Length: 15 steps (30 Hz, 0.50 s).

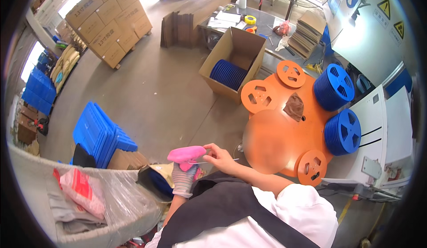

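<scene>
In front of my body, my left hand [182,179], in a striped grey-and-white glove, is closed under a soft bright pink piece [187,153] that looks knitted or fluffy. Its exact kind I cannot make out. My bare right hand [219,158] is at the right end of that piece, with thumb and fingers pinched together. A thin pale stick [230,160] runs from the pink piece past the right fingers, seemingly held by them. More pink and mixed colour shows beside the glove, partly hidden behind the hand.
To the right stands an orange round table [271,110] with orange reels and stacks of blue reels [333,87]. Ahead is an open carton [231,61] holding blue discs. Blue plastic panels [100,134] and a pale bin [129,194] with a pink bag [83,190] are at left.
</scene>
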{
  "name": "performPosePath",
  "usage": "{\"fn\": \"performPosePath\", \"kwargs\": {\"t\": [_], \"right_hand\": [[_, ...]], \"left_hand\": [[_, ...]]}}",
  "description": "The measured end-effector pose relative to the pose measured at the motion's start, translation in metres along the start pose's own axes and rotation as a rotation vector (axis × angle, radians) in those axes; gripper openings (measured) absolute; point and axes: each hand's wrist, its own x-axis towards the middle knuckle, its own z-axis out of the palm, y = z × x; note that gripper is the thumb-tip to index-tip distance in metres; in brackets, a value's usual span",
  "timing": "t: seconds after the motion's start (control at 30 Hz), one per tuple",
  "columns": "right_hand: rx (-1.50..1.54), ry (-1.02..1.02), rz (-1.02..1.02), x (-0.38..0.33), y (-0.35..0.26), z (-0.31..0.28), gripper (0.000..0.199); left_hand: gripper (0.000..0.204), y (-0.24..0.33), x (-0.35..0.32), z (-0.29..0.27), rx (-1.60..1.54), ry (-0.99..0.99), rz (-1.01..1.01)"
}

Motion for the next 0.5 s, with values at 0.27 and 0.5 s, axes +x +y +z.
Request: {"fn": "performPosePath", "kwargs": {"t": [0.27,0.5], "right_hand": [[-0.188,0.096,-0.127,0.128,-0.011,-0.065,0.034],[-0.422,0.151,-0.207,0.295,-0.019,-0.105,0.022]], "left_hand": [[0.052,0.037,0.163,0.034,-0.568,-0.085,-0.06],[0.07,0.037,0.344,0.044,-0.271,-0.1,0.074]]}}
